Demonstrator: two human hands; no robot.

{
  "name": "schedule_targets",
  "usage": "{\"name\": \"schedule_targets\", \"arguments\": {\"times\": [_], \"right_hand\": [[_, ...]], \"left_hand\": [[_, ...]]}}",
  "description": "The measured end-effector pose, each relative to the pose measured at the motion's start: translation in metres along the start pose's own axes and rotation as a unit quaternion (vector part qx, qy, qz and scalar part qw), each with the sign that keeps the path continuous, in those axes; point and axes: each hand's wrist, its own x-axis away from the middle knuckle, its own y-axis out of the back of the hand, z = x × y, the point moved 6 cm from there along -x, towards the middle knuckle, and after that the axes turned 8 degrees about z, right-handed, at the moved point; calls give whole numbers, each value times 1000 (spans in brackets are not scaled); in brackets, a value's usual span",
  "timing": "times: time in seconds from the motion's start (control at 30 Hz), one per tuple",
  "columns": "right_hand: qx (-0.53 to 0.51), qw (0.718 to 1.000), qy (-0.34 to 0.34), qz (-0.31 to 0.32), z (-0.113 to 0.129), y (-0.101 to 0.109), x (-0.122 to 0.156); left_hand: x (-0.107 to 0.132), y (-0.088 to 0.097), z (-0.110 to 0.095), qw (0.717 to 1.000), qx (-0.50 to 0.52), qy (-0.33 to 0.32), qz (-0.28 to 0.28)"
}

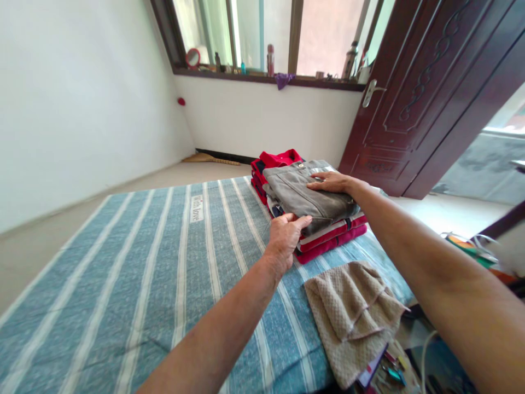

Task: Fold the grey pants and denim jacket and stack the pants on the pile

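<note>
A folded pair of grey trousers point(293, 191), with a button at the waistband, lies on top of a stack of folded red clothes point(332, 243). My left hand point(283, 241) pinches the near left corner of the trousers between thumb and fingers. Flat on their upper side rests my right hand point(331, 181), its fingers stretched out. Just behind the trousers is another folded pile, topped by a red collared shirt point(281, 158). The stacks sit on a bed with a blue and white striped cover point(156, 273).
A crumpled beige towel point(353, 301) lies on the bed's near right edge, beside small items and a cable. A dark red door point(406, 93) stands at the right. Bottles and a round mirror point(192, 58) line the windowsill point(246, 74).
</note>
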Motion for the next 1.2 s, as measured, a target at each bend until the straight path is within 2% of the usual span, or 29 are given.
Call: {"name": "schedule_targets", "arguments": {"times": [0.1, 0.27, 0.4, 0.6, 0.7, 0.87, 1.0, 1.2], "right_hand": [[-3, 1000, 9, -9, 1, 0, 0], [-17, 999, 23, -30, 3, 3, 0], [-27, 998, 7, -56, 2, 11, 1], [-40, 982, -96, -160, -32, 27, 8], [-53, 972, -132, -184, -50, 26, 9], [-77, 971, -136, -182, -59, 27, 6], [-82, 971, -134, -181, -62, 33, 1], [-75, 969, -148, -182, -73, 36, -14]], "left_hand": [[-2, 3, -2, 1000, 17, 5, 2], [-8, 15, -7, 999, 37, 6, -32], [-10, 18, -9, 999, 39, 13, -29], [-10, 24, -9, 999, 29, 25, -15], [-15, 33, -8, 998, 44, 40, -20], [-41, 52, -12, 996, 69, 43, -48], [-70, 68, -16, 990, 88, 45, -98], [-106, 83, -24, 987, 63, 41, -141]]}}
